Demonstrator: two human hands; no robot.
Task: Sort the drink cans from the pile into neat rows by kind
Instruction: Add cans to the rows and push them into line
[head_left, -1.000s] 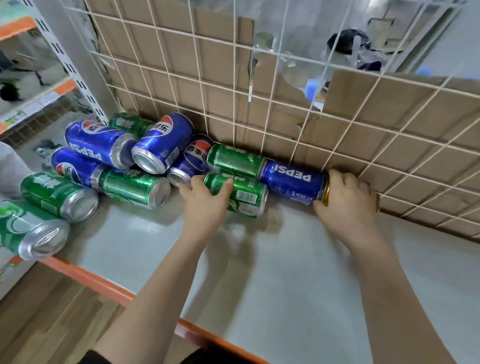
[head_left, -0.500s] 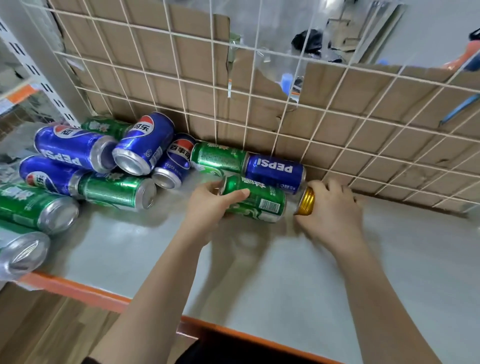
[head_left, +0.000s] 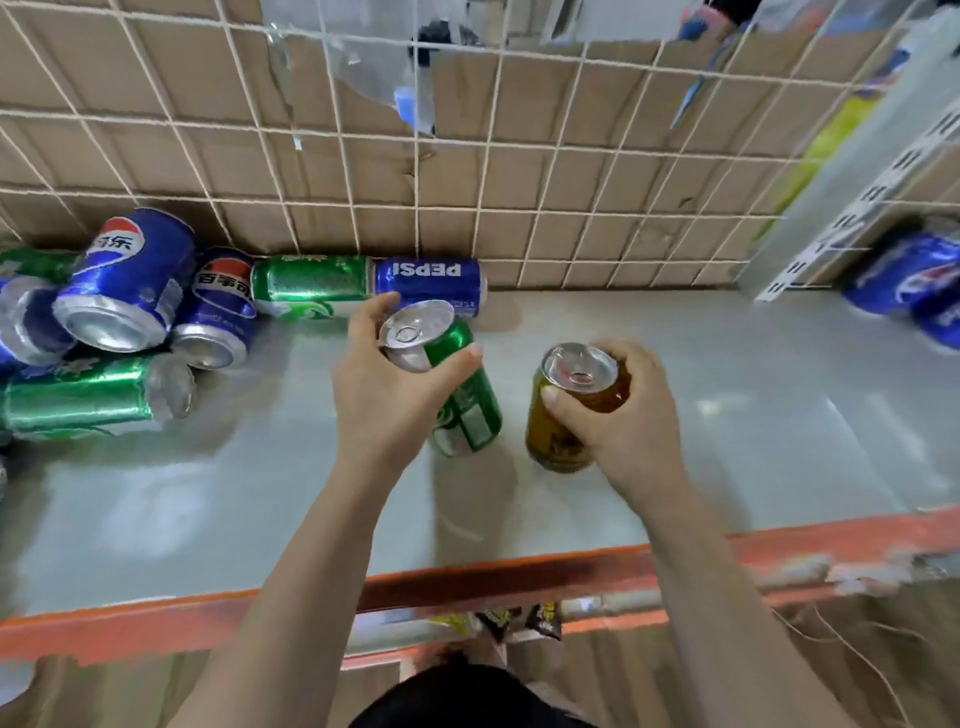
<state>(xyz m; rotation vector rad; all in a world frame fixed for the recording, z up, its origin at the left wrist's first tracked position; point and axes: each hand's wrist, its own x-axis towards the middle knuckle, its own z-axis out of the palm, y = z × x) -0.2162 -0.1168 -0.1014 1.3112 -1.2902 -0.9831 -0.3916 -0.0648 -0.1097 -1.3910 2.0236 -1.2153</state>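
The grey shelf board (head_left: 753, 415) spreads under and around both grips. Behind them stands the white wire grid (head_left: 519, 215), backed by torn brown cardboard (head_left: 156, 156). The orange front rail (head_left: 519, 577) runs on the near side of the grips, under both forearms. A slotted grey upright (head_left: 852, 171) slants well off to the right of the right grip. Beyond it lie blurred blue cans (head_left: 909, 275).

Well to the left of the left grip sits the pile of cans (head_left: 130, 312), blue and green ones on their sides, some resting on others. Just behind the left grip, a lying green can (head_left: 311, 283) and a blue Pepsi can (head_left: 431, 280) lie end to end along the foot of the grid.

The left hand (head_left: 384, 400) is wrapped round the upper part of a green can (head_left: 465, 400), thumb on its near side, fingers curled over its top rim. This can tilts, silver top toward the camera. The right hand (head_left: 628, 426) clasps a gold can (head_left: 558, 436) near its top. It stands nearly upright, just to the right of the green one and apart from it. Whether either base touches the board cannot be told.
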